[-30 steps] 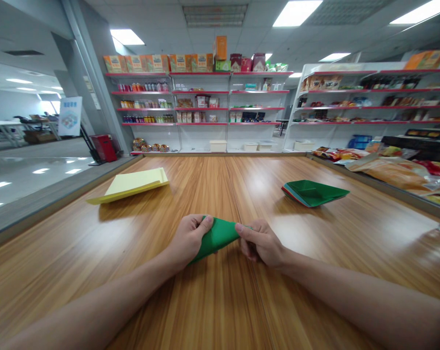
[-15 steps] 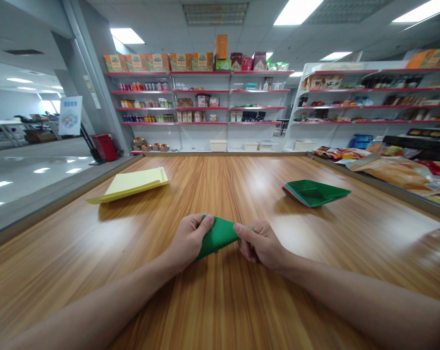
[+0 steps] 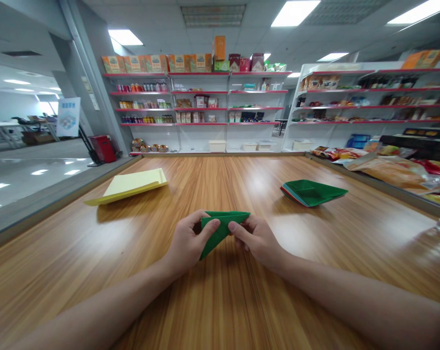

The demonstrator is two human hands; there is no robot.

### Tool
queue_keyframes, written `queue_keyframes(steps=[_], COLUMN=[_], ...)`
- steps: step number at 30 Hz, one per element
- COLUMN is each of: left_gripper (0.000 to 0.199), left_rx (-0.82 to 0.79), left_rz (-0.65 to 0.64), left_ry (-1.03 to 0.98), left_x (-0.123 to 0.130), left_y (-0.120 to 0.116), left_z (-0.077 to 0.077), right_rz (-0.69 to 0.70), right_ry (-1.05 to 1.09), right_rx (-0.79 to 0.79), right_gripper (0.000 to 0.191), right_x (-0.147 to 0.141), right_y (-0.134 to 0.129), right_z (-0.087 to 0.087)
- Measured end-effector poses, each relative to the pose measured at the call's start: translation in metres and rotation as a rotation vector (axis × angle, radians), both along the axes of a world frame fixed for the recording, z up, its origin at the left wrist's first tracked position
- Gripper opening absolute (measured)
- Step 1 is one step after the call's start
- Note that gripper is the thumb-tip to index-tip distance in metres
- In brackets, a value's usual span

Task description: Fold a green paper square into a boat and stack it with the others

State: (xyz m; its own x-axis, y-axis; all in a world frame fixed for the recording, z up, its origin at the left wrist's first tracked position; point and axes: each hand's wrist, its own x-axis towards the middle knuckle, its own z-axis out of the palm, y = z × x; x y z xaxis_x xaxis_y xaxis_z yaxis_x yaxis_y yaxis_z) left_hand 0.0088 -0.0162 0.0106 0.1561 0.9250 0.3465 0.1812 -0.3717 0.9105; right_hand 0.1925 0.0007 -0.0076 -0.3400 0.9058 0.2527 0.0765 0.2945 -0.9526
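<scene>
From where I'm watching, the folded green paper (image 3: 214, 238) is up in front of the body, near the middle of the table's close half, with both hands on it. It has a roughly triangular outline: two layers show along the top edge with a narrow gap between them, one corner points right and another points down. I can't tell whether that low corner touches the wood.

The left hand (image 3: 186, 240) pinches the paper's left side, thumb flat on the near face and fingers mostly hidden behind. The right hand (image 3: 259, 240) grasps the right part, thumb tip pressed on the near face close to the left thumb; the right corner sticks out just above its index finger. So most of the bare green I see lies between and below the two thumbs.

Beneath is the wood-grain table (image 3: 220, 301). Beyond the left hand I have a yellow paper stack (image 3: 134, 184); beyond the right, a green-topped folded stack (image 3: 318, 192) with red and blue edges. Farther right lie packaged goods (image 3: 391, 170), and stocked shelves (image 3: 201, 124) stand behind the table.
</scene>
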Motion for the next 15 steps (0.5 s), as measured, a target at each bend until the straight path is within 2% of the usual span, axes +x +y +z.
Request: queue_keyframes(steps=[3,6,11,15], left_gripper=[0.035,0.038,0.046,0.050], left_rx=[-0.015,-0.049,-0.247,-0.413], left_rz=[-0.056,-0.173,-0.493,-0.586], left_ry=[0.009,0.044,0.062,0.010], left_x=[-0.001,-0.005,-0.012,-0.014], left_y=[-0.001,0.002,0.007,0.007], left_z=[0.002,0.005,0.001,-0.006], right_rz=[-0.004,-0.005,0.017,0.028], right_ry=[0.034,0.086,0.082,0.067], right_rx=[-0.015,-0.001,-0.009,-0.059], right_gripper=[0.039,0.039,0.044,0.047], right_x=[0.001,0.002,0.003,0.001], right_y=[-0.002,-0.004,-0.005,-0.003], right_z=[0.001,0.003,0.005,0.004])
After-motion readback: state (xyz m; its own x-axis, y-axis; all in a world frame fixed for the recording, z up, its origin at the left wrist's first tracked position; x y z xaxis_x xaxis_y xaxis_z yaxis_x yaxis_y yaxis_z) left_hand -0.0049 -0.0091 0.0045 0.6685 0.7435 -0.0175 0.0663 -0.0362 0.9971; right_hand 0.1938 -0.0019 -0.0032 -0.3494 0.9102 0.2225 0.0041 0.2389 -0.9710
